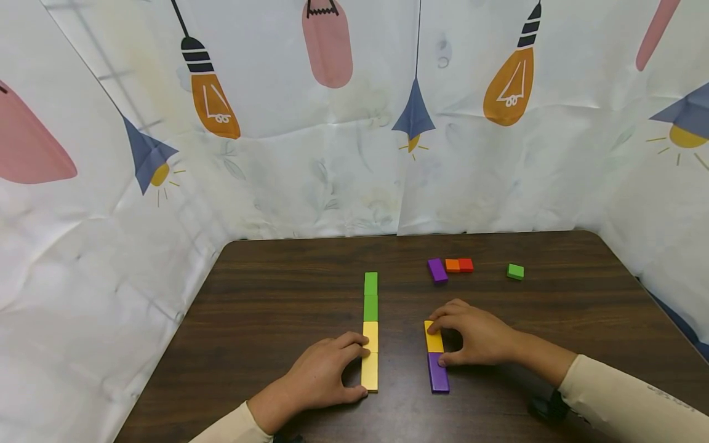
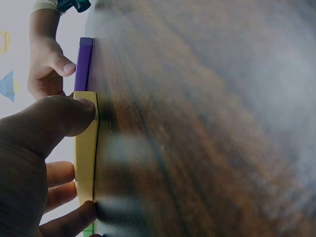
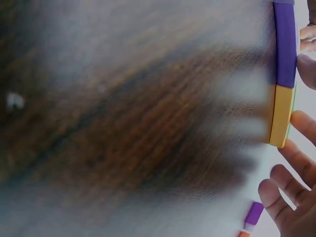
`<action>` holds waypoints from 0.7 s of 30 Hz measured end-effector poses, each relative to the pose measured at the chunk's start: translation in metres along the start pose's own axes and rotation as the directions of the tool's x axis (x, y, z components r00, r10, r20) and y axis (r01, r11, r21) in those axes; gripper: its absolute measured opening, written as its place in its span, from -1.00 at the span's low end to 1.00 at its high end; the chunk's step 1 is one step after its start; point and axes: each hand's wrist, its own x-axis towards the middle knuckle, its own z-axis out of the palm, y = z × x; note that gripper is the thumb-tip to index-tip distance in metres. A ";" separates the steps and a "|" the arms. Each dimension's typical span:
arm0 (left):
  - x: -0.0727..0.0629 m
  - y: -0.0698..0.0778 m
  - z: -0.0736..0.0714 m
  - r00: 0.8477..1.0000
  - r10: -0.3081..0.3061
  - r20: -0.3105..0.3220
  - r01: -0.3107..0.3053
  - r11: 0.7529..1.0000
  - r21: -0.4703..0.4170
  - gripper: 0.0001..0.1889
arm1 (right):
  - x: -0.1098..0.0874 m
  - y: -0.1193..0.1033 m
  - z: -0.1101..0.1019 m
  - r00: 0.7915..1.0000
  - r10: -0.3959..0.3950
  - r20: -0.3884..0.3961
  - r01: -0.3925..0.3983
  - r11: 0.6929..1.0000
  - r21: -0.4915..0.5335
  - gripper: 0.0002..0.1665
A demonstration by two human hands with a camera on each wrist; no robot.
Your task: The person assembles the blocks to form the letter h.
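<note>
Two pale yellow blocks (image 1: pixel 370 373) and two green blocks (image 1: pixel 370 307) form one straight row, end to end. At the row's left side is my left hand (image 1: pixel 324 371); its thumb touches the near pale yellow block, and its fingertips touch farther along. To the right, an orange-yellow block (image 1: pixel 434 342) and a purple block (image 1: pixel 439 378) lie end to end in a shorter row. My right hand (image 1: pixel 480 335) reaches over from the right, fingertips on the orange-yellow block and thumb at the purple one. The right wrist view shows its fingers (image 3: pixel 296 158) spread beside this row.
Farther back lie another purple block (image 1: pixel 437 271), a small orange block (image 1: pixel 452 266) against a red block (image 1: pixel 466 265), and a lone green block (image 1: pixel 515 272). A patterned white curtain (image 1: pixel 354 172) borders the dark wooden table (image 1: pixel 266 295).
</note>
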 end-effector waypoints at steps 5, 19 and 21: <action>0.000 0.000 0.000 1.000 0.002 0.002 -0.002 1.000 0.005 -0.44 | 0.001 0.005 -0.003 0.999 -0.005 -0.044 0.006 1.000 0.017 -0.39; 0.001 -0.001 -0.001 1.000 0.002 0.017 -0.002 1.000 0.002 -0.44 | 0.017 0.033 -0.026 0.949 0.249 -0.194 -0.261 0.964 -0.040 -0.37; 0.001 -0.001 -0.001 1.000 0.005 0.013 -0.005 1.000 0.004 -0.44 | 0.021 0.034 -0.029 0.941 0.273 -0.202 -0.288 0.957 -0.044 -0.37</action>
